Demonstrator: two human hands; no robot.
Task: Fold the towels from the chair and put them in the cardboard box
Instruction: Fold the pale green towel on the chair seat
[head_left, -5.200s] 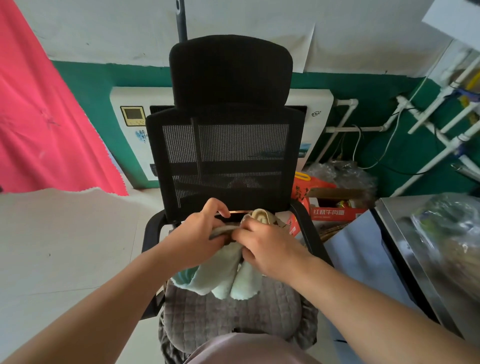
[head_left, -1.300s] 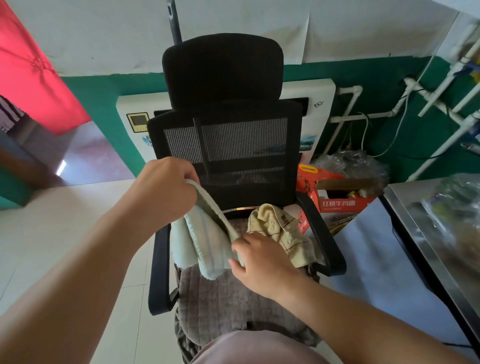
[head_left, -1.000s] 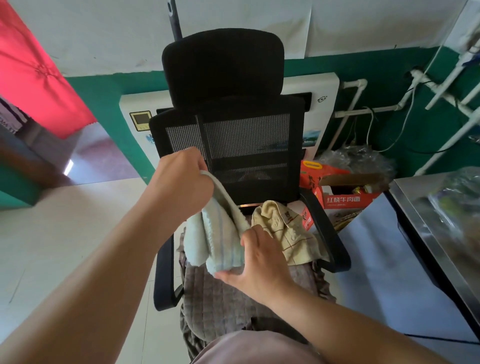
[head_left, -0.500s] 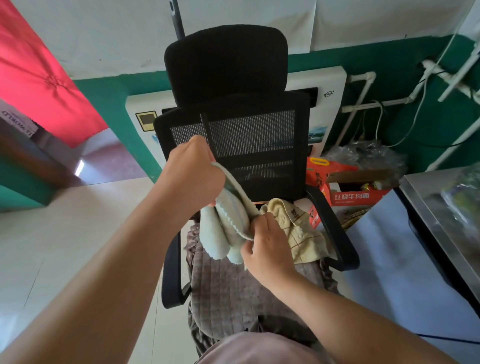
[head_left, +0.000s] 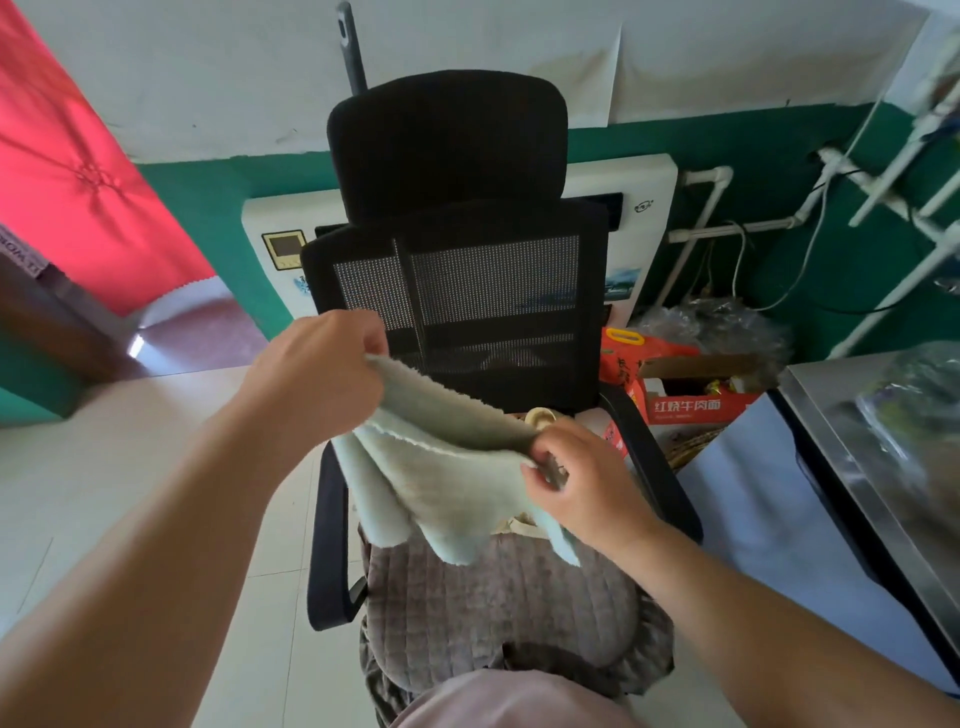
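Note:
A pale green towel hangs stretched between my two hands above the seat of a black mesh office chair. My left hand grips its upper left corner, raised higher. My right hand pinches the towel's right edge, lower and nearer the chair's right armrest. The towel's loose folds droop toward the grey quilted seat cushion. A beige towel lies on the seat behind my right hand, mostly hidden. An open red cardboard box stands on the floor right of the chair.
A white appliance stands against the green wall behind the chair. Clear plastic bags lie behind the box. A steel table fills the right edge. White pipes run along the wall. Tiled floor opens to the left.
My hands have pulled apart, spreading the bunched green towel out between them. My right hand moved right and now covers most of the beige towel.

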